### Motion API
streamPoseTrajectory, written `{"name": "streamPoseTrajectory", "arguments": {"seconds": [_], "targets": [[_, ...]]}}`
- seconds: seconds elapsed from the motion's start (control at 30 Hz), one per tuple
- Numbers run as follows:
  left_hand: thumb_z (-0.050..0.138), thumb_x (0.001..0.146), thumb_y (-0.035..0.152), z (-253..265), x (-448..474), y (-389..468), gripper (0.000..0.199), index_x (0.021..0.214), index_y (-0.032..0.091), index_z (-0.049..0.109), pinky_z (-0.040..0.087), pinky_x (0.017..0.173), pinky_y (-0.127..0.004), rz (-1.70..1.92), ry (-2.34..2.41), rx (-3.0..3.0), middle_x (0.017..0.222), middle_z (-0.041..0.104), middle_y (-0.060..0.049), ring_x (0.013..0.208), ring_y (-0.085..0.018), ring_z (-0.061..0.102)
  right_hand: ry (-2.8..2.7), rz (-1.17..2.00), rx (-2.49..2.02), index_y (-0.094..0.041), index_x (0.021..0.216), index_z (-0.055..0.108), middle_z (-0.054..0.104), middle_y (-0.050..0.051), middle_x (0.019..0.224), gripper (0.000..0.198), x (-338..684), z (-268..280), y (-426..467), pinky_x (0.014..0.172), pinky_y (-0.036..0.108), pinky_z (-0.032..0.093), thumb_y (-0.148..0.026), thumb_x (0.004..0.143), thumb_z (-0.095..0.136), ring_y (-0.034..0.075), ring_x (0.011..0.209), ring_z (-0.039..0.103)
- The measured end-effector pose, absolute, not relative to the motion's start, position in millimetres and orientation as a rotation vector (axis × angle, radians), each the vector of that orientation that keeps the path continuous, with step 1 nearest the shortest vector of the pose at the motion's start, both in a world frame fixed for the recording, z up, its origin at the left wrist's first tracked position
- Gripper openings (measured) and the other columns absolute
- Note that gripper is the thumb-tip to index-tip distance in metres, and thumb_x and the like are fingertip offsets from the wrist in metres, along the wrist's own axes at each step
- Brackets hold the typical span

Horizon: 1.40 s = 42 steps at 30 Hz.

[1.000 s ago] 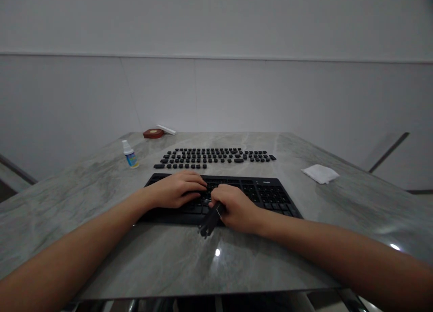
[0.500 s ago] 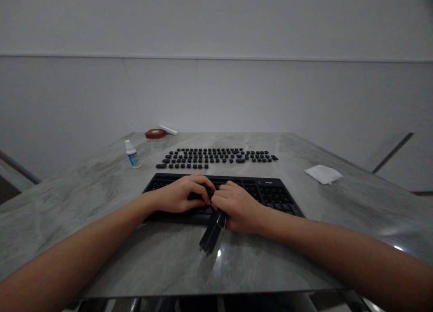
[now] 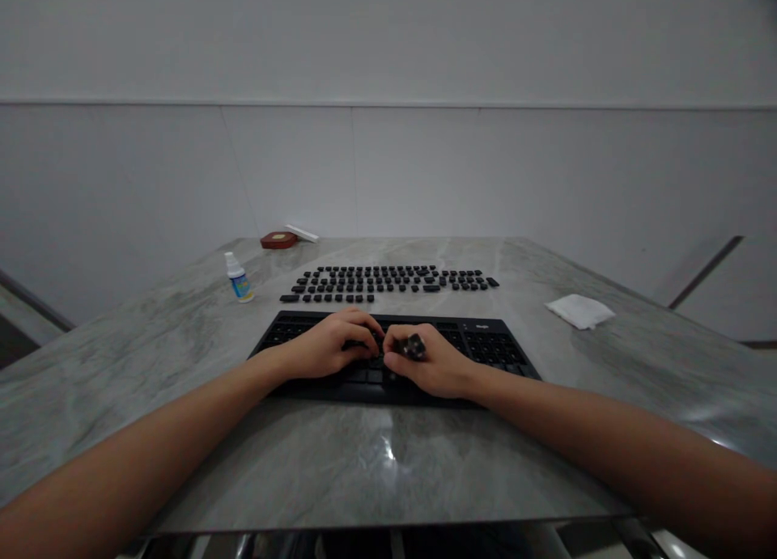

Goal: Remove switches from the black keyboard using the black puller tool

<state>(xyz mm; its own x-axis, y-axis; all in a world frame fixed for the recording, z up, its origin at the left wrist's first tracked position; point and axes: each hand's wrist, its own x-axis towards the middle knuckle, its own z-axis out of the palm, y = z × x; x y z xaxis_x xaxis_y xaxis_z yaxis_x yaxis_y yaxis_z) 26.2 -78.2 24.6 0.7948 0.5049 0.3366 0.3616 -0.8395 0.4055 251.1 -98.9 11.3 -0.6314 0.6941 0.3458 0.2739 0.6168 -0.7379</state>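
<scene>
Left hand [image 3: 333,345] arches over the keyboard [image 3: 364,392], its fingers' hold unclear; right hand [image 3: 435,368] clenches a black tool [image 3: 415,347].

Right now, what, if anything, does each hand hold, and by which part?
The right hand grips a dark tool just behind its camera-facing end; the rest is hidden. Whether the left hand holds anything cannot be told.

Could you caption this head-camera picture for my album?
Left hand over a black keyboard, right hand gripping a dark tool above it, loose black keys in rows beyond.
</scene>
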Motion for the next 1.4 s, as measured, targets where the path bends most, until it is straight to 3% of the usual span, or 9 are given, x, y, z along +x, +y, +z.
{"name": "streamPoseTrajectory", "arguments": {"seconds": [0.23,0.5,0.93,1.13,1.4], "targets": [[0.062,0.088,0.014,23.0,27.3,-76.5,0.013,0.091,0.019,0.073,0.045,0.097,-0.037,0.624,0.718,2.615,0.108,0.067,-0.005,0.103,-0.020,0.059,-2.068,1.224,-0.816,-0.015,0.066,0.059,0.050,-0.003,0.059,0.016,248.8,12.8,-93.1,0.060,0.024,0.038,-0.025,0.078,0.059,0.010,0.058,0.045],[0.065,0.085,0.011,21.4,29.7,-75.7,0.011,0.088,0.018,0.073,0.048,0.094,-0.035,0.663,0.752,2.590,0.101,0.068,-0.005,0.098,-0.019,0.061,-2.173,1.164,-0.886,-0.015,0.059,0.052,0.041,-0.004,0.055,0.023,249.2,10.7,-92.6,0.054,0.024,0.032,-0.028,0.078,0.058,0.009,0.055,0.039],[0.060,0.084,0.008,23.1,26.9,-75.8,0.013,0.088,0.015,0.070,0.048,0.090,-0.034,0.638,0.752,2.608,0.103,0.069,-0.008,0.097,-0.020,0.062,-2.205,0.987,-1.013,-0.017,0.050,0.040,0.034,-0.006,0.050,0.022,242.4,13.5,-97.7,0.045,0.022,0.023,-0.014,0.067,0.055,0.006,0.048,0.031],[0.063,0.088,0.018,27.3,26.8,-80.5,0.007,0.088,0.013,0.068,0.050,0.084,-0.033,0.670,0.513,2.587,0.091,0.068,-0.009,0.090,-0.019,0.061,-2.207,0.947,-0.989,-0.017,0.050,0.040,0.035,-0.005,0.049,0.022,242.1,11.8,-97.7,0.045,0.021,0.024,-0.015,0.067,0.054,0.007,0.049,0.033],[0.064,0.090,0.023,24.2,28.1,-79.4,0.013,0.084,0.013,0.071,0.049,0.081,-0.032,0.671,0.457,2.629,0.088,0.068,-0.009,0.086,-0.018,0.060,-2.235,0.860,-1.002,-0.016,0.049,0.042,0.035,-0.005,0.048,0.022,241.2,12.0,-99.0,0.044,0.021,0.023,-0.014,0.068,0.055,0.007,0.048,0.034]]}}
